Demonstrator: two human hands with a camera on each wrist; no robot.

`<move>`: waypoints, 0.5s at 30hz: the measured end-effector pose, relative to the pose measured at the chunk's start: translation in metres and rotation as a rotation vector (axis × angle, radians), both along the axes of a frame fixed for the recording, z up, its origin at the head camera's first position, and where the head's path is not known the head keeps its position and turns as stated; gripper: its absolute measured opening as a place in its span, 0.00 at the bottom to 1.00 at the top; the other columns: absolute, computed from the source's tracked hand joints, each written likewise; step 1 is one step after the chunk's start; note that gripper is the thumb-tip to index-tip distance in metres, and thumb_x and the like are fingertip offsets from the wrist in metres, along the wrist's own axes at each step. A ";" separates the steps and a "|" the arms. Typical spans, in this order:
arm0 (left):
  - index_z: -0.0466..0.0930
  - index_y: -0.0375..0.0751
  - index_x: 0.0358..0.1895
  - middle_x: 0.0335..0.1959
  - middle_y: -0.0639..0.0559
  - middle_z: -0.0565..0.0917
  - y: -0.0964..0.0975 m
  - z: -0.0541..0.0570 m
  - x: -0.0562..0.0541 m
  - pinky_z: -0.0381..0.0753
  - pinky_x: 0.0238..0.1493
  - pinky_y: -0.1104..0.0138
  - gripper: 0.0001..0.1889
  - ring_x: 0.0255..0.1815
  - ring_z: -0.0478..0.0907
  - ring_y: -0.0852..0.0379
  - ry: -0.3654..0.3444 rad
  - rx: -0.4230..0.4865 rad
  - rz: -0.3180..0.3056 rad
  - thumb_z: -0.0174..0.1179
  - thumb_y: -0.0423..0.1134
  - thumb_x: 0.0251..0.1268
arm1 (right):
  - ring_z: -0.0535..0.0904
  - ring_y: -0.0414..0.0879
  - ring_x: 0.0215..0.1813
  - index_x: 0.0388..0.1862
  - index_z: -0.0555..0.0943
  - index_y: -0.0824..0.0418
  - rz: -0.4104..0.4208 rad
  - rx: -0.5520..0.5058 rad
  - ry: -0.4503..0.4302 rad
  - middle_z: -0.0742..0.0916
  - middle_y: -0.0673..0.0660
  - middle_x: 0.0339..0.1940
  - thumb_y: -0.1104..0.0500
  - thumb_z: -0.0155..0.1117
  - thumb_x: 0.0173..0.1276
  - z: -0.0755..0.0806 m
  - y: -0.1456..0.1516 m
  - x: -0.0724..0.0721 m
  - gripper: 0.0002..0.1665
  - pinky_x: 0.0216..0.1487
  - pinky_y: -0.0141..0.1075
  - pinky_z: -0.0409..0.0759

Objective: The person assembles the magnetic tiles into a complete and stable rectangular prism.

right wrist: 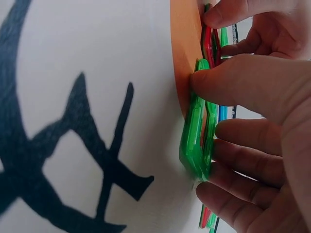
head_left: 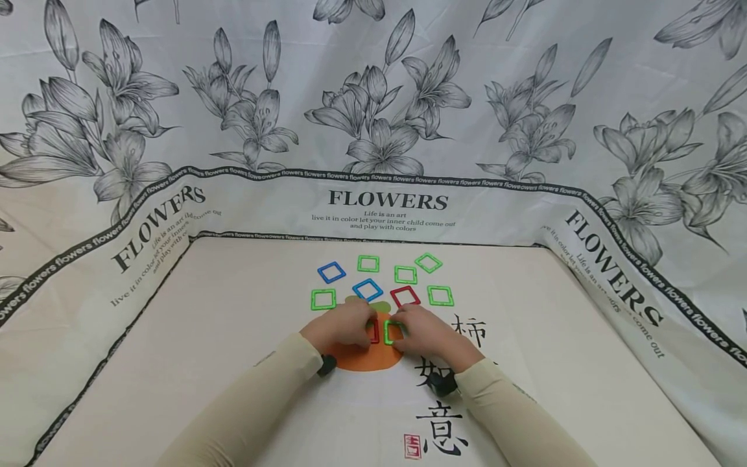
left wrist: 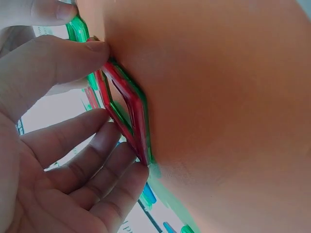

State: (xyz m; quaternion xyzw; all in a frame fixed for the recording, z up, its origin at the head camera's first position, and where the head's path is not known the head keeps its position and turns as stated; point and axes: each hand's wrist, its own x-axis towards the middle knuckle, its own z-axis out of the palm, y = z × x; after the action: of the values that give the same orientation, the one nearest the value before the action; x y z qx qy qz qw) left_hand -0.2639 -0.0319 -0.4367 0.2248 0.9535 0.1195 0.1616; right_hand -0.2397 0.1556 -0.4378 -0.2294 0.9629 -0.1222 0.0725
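In the head view my left hand (head_left: 343, 324) and right hand (head_left: 425, 329) face each other over the orange persimmon print (head_left: 367, 360) on the cloth. Thumb and fingers of the left hand hold a red square magnetic tile (head_left: 376, 332) by its edges; a green rim shows along the red tile (left wrist: 138, 114) in the left wrist view. My right hand pinches a green square magnetic tile (head_left: 387, 333), its thumb on the near edge and fingers along the other side, as the green tile (right wrist: 193, 128) shows. A small gap parts the two held tiles.
Beyond the hands lie several loose square tiles: a red tile (head_left: 401, 289), blue tiles (head_left: 360, 285) and green tiles (head_left: 440, 287). Black printed characters (head_left: 441, 428) run down the cloth at right. A flower-patterned curtain (head_left: 385, 162) borders the table's back and sides.
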 end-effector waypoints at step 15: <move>0.80 0.47 0.56 0.41 0.56 0.76 0.002 0.004 0.003 0.78 0.42 0.67 0.26 0.44 0.70 0.58 0.007 -0.011 -0.037 0.72 0.45 0.51 | 0.77 0.47 0.52 0.54 0.83 0.60 0.030 -0.010 0.006 0.83 0.55 0.53 0.51 0.72 0.58 0.000 -0.002 -0.001 0.25 0.57 0.41 0.79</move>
State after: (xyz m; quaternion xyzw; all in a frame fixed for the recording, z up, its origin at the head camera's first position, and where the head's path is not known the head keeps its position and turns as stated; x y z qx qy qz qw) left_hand -0.2606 -0.0303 -0.4325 0.2417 0.9504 0.1103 0.1618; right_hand -0.2405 0.1537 -0.4375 -0.2446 0.9589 -0.1254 0.0703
